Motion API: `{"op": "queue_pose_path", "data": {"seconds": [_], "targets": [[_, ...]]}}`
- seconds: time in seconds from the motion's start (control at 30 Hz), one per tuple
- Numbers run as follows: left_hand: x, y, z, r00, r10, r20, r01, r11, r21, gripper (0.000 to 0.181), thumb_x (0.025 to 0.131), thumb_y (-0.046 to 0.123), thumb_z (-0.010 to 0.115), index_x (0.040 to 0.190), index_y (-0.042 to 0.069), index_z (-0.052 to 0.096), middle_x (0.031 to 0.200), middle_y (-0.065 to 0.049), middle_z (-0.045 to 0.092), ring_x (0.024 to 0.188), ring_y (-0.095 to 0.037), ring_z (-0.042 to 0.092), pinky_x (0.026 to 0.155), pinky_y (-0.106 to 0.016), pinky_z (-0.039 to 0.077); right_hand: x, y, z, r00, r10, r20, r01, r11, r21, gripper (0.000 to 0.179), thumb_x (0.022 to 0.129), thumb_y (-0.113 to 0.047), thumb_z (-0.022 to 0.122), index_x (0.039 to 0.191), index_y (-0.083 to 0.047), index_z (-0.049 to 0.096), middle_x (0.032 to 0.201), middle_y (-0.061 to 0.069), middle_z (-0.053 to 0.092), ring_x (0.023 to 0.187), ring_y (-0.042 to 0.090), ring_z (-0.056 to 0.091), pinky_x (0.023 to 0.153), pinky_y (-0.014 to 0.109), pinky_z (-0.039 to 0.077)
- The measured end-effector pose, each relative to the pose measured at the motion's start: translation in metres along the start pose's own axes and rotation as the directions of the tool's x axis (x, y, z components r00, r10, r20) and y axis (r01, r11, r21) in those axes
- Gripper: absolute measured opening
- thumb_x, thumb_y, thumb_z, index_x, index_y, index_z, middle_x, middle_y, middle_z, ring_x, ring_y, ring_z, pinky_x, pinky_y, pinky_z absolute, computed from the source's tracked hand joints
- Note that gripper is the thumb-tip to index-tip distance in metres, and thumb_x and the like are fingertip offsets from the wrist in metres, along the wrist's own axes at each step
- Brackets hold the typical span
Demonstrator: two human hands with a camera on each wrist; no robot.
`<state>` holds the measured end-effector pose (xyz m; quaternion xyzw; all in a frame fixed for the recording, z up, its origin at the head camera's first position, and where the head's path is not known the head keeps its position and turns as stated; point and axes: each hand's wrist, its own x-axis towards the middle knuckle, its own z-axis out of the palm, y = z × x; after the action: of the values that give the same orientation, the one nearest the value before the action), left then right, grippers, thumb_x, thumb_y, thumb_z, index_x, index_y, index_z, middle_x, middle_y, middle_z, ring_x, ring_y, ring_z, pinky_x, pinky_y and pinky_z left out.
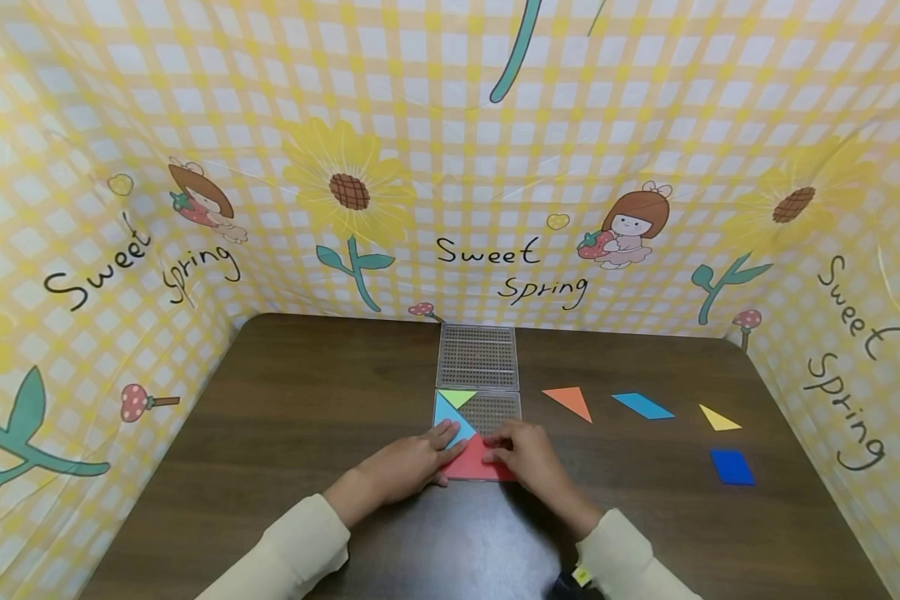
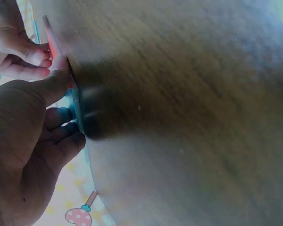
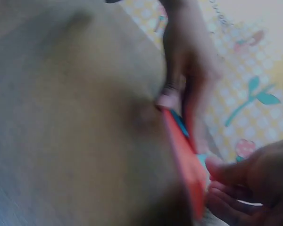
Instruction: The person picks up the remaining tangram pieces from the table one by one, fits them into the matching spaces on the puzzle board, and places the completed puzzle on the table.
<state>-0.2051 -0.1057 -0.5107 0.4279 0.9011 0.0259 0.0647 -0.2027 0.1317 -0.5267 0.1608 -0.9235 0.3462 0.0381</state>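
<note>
In the head view a hinged clear case [image 1: 479, 387] lies open at the table's middle. Its near half holds a large red triangle [image 1: 471, 465], a large light-blue triangle [image 1: 450, 410] and a small green triangle [image 1: 457, 397]. My left hand [image 1: 408, 462] grips the case's left side, its thumb at the near edge and fingertips over the blue and red triangles. Thumb and bent fingers of my right hand [image 1: 528, 458] pinch at the red triangle's right edge. The right wrist view shows these right fingers [image 3: 219, 195] against the red triangle [image 3: 191, 169].
Right of the case lie an orange triangle [image 1: 570, 403], a light-blue parallelogram [image 1: 643, 406], a yellow triangle [image 1: 720, 418] and a dark-blue square [image 1: 732, 467]. The case's gridded far half [image 1: 477, 358] reaches the table's back edge. Checked cloth [image 1: 465, 167] surrounds the dark wooden table [image 1: 307, 375].
</note>
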Motion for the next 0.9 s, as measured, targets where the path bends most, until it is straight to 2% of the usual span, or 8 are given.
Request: {"op": "queue_pose_path", "data": {"seconds": [0.13,0.2,0.3,0.53,0.7,0.9], "targets": [[0.000,-0.001,0.000,1.000,0.000,0.000,0.000,1.000,-0.007,0.059,0.103,0.038,0.059,0.154,0.010,0.048,0.162,-0.019,0.040,0.150,-0.031,0.041,0.101,-0.034,0.056,0.005,0.014,-0.028,0.997,0.034,0.075,-0.039,0.997,0.061,0.019,0.083,-0.014,0.085,0.099,-0.007,0.081,0.092,0.002,0.072,0.083,0.014,0.067,0.072,0.023,0.055],[0.000,-0.001,0.000,1.000,0.001,-0.001,-0.001,1.000,-0.020,0.058,0.104,0.036,0.059,0.154,0.010,0.047,0.162,-0.019,0.039,0.151,-0.032,0.040,0.102,-0.034,0.056,0.008,0.025,-0.047,0.995,0.051,0.081,-0.054,0.997,0.047,0.021,0.084,-0.014,0.084,0.103,-0.005,0.079,0.093,0.003,0.073,0.082,0.014,0.067,0.072,0.025,0.055],[0.000,-0.001,0.000,1.000,0.005,-0.001,-0.005,0.999,-0.035,0.058,0.105,0.036,0.058,0.155,0.009,0.046,0.163,-0.020,0.038,0.151,-0.032,0.038,0.103,-0.036,0.055,0.013,0.044,-0.078,0.992,0.100,0.077,-0.099,0.995,-0.016,0.021,0.087,-0.014,0.082,0.105,-0.004,0.077,0.096,0.005,0.074,0.085,0.016,0.068,0.076,0.032,0.058],[-0.002,0.000,-0.001,1.000,0.002,0.011,-0.001,0.999,-0.040,0.057,0.105,0.034,0.058,0.155,0.009,0.046,0.163,-0.020,0.038,0.152,-0.032,0.038,0.104,-0.036,0.055,0.022,0.088,-0.139,0.978,0.185,0.096,-0.163,0.967,-0.197,0.027,0.092,-0.012,0.077,0.112,0.005,0.071,0.103,0.019,0.071,0.092,0.033,0.070,0.077,0.046,0.059],[-0.003,0.000,-0.001,1.000,-0.002,0.018,0.003,0.998,-0.060,0.058,0.105,0.035,0.058,0.156,0.009,0.045,0.164,-0.019,0.036,0.153,-0.032,0.036,0.103,-0.036,0.055,0.022,0.123,-0.159,0.968,0.228,0.107,-0.192,0.942,-0.276,0.034,0.092,-0.014,0.077,0.116,0.009,0.068,0.108,0.026,0.068,0.095,0.039,0.069,0.076,0.048,0.059],[-0.004,-0.002,0.001,1.000,-0.002,0.016,0.004,0.997,-0.078,0.058,0.105,0.035,0.058,0.156,0.010,0.044,0.165,-0.019,0.035,0.154,-0.032,0.034,0.105,-0.037,0.054,0.016,0.152,-0.162,0.982,0.151,0.114,-0.103,0.931,-0.350,0.029,0.088,-0.012,0.080,0.108,0.008,0.072,0.100,0.022,0.067,0.090,0.034,0.065,0.076,0.049,0.057]]}}
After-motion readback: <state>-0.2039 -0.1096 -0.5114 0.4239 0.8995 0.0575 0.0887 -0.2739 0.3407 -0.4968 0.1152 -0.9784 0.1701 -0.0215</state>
